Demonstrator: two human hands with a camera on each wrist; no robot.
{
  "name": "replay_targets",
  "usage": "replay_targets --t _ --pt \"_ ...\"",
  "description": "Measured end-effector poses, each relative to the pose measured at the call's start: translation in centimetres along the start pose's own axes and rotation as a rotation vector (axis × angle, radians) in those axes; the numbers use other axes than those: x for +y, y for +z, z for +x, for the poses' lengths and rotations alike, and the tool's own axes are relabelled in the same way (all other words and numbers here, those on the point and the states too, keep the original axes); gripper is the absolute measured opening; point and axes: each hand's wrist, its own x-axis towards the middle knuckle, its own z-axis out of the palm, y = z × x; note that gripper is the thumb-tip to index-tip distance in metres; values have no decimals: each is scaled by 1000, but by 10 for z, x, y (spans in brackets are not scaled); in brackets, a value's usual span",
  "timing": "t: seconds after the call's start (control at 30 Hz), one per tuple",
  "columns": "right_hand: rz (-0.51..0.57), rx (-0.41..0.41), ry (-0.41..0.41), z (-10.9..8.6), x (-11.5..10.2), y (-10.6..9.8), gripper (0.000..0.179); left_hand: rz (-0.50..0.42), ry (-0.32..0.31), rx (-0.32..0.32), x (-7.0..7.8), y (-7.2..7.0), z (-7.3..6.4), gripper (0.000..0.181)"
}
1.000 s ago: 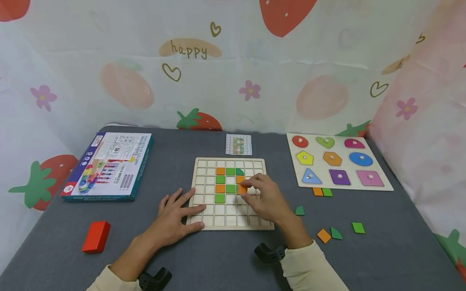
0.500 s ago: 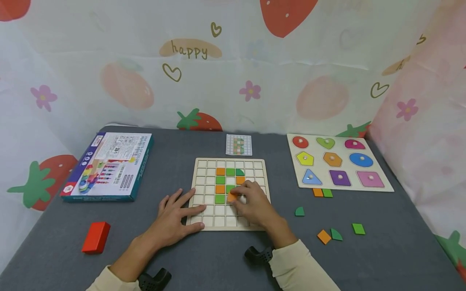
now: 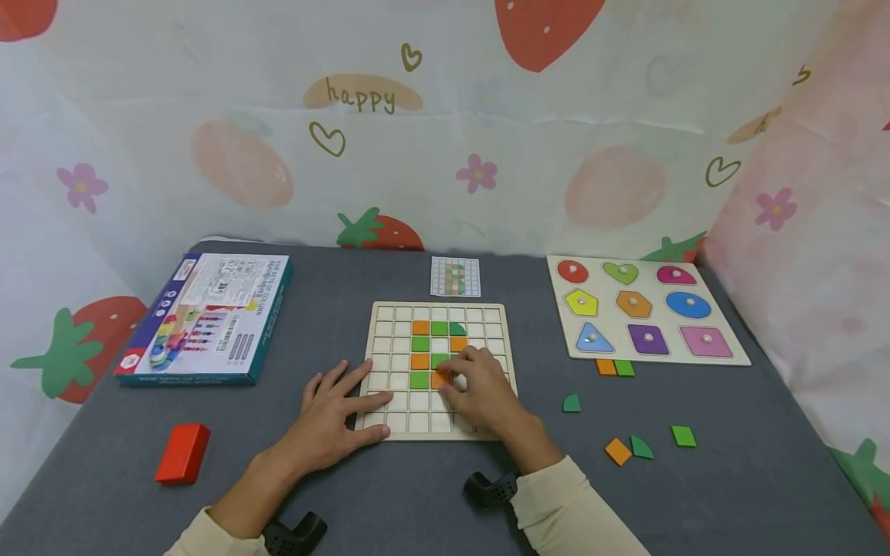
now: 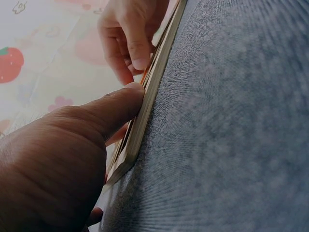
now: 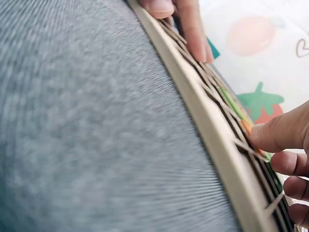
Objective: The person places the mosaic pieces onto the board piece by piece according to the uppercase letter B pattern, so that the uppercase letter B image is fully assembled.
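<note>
A wooden grid board [image 3: 419, 422] lies mid-table, with orange and green tiles set in several of its cells. My right hand [image 3: 483, 392] pinches an orange square tile [image 3: 438, 380] between thumb and forefinger, down at a cell beside a green square tile [image 3: 420, 380]. Seen from the right wrist, the thumb touches the orange tile [image 5: 246, 126] at board level. Fingers spread, my left hand [image 3: 337, 423] rests on the board's left side and near corner. In the left wrist view its thumb lies along the board's edge [image 4: 140, 121]. My right hand hides some cells.
Behind the board lies a small pattern card [image 3: 455, 276]. A boxed set [image 3: 208, 316] and a red block [image 3: 183, 454] are at left. To the right are a shape puzzle board [image 3: 643, 309], a loose orange tile [image 3: 618, 452] and several loose green tiles [image 3: 684, 436].
My right hand has moved left and nearer across the board with the orange square tile, which now sits lower at a cell. The left hand stays put.
</note>
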Motion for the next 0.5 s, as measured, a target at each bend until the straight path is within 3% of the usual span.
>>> replay_targets --t 0.2,0.5 --pt "61 50 13 -5 -1 -15 27 -8 -5 -11 0 0 1 51" --pt "118 106 25 -25 2 -61 33 -1 2 -12 0 0 0 51"
